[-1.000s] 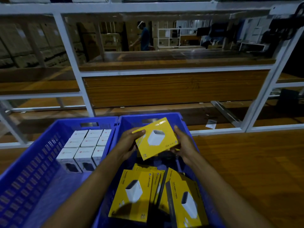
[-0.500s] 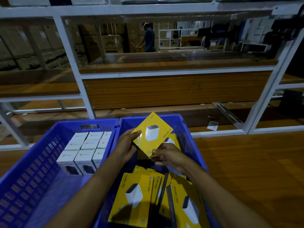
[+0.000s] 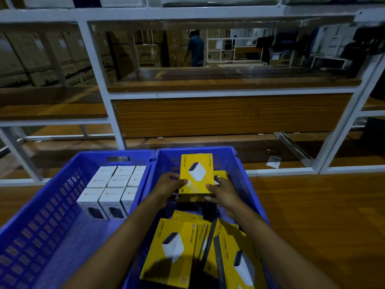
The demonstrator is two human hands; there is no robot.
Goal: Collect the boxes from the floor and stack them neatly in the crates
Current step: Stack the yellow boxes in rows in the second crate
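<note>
Both grips on one yellow box (image 3: 196,174): left grip (image 3: 169,185) pinches its left edge with the thumb on the face, right grip (image 3: 224,189) grasps the lower right corner. Neither is released. The box is upright, printed face toward the camera, inside the far half of the right crate (image 3: 242,163), directly in front of a second yellow box (image 3: 222,175) near the far wall. Can't tell if its bottom edge is touching down yet.

Status, my read:
- Left crate (image 3: 41,215): white boxes (image 3: 112,184) packed in a tight block at the far corner. Looks done for what's there.
- Right crate: far-end row only just begun. The loose yellow boxes (image 3: 175,247) in the near half lie tilted and overlapping, so not neat yet.
- Wooden floor (image 3: 312,215) shows no boxes in view. The small white item (image 3: 274,162) beyond the crate is too small to identify.
- So collecting seems mostly over and most of the yellow stacking is left.

Versus earlier frames:
- A second ago the box was held skewed, corner up, higher over the crate.
- Half a second ago it was still diamond-wise in the left grip alone, with the right grip lower, off the box.
- Now it's squared to portrait, both grips on it, lower and closer to the far wall.
- White block and loose yellow pile haven't changed.
</note>
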